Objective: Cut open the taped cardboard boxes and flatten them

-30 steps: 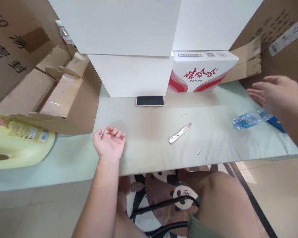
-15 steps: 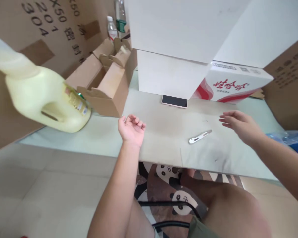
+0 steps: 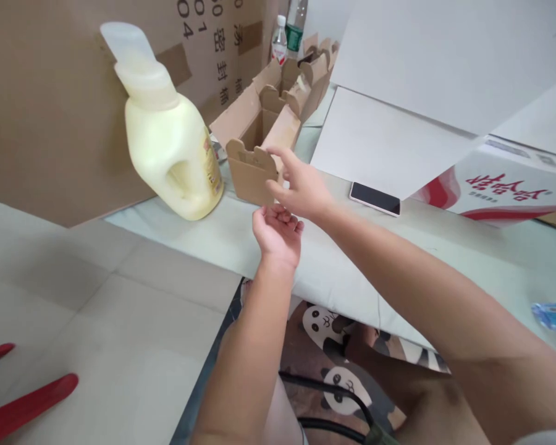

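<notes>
My right hand (image 3: 301, 185) reaches across to the near end of an open cardboard box (image 3: 252, 176). Its thumb and fingers are spread around that end's right corner; whether they touch the box I cannot tell. Just below it, my left hand (image 3: 278, 233) rests palm up at the table's front, fingers loosely curled and holding nothing. Left of the box stands a pale yellow jug (image 3: 167, 142) with a translucent cap and a handle. A phone (image 3: 375, 198) lies dark screen up to the right of my right hand.
White boxes (image 3: 384, 136) stand behind the phone, beside a white carton with red lettering (image 3: 500, 185). Two plastic bottles (image 3: 279, 42) are at the back. A large cardboard carton (image 3: 65, 111) fills the left. A blue packet (image 3: 553, 316) lies at the right.
My right hand has swung left from the table's right side to the cardboard box. The view has turned left. The white cutter seen earlier is out of sight; my right forearm crosses that area.
</notes>
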`<move>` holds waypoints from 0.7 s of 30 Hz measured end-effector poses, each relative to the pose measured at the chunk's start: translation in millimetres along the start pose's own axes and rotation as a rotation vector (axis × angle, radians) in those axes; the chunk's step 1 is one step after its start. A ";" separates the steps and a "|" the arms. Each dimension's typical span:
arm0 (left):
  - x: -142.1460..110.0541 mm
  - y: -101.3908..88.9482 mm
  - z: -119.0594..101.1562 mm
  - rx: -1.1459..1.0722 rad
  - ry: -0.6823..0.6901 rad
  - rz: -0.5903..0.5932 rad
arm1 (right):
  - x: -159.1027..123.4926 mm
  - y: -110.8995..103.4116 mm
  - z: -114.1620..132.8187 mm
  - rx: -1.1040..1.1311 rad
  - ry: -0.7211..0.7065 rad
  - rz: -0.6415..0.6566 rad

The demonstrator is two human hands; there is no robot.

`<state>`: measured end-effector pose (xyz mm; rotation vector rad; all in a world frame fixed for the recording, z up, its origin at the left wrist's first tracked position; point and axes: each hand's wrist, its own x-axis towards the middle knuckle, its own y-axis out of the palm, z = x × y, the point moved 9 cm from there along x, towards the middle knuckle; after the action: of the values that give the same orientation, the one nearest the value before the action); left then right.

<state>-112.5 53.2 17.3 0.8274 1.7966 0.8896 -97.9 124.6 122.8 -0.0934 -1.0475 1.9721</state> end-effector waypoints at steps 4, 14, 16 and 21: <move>-1.0 -0.8 -3.5 0.024 0.005 -0.019 | 24.3 13.8 -1.4 -0.031 0.069 -0.043; -24.6 -23.6 -68.5 0.271 0.807 -0.283 | -117.2 -98.6 -56.4 0.276 0.299 -0.418; -25.9 -20.0 -69.4 0.341 0.867 -0.261 | -170.2 -121.3 -75.2 0.409 0.373 -0.516; -3.1 6.4 -34.0 0.439 0.694 0.018 | -270.6 -147.9 -106.9 0.552 0.459 -0.692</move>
<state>-142.0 46.6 34.3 0.8627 2.6611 0.8659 212.0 34.6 74.2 0.1051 -0.1659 1.4305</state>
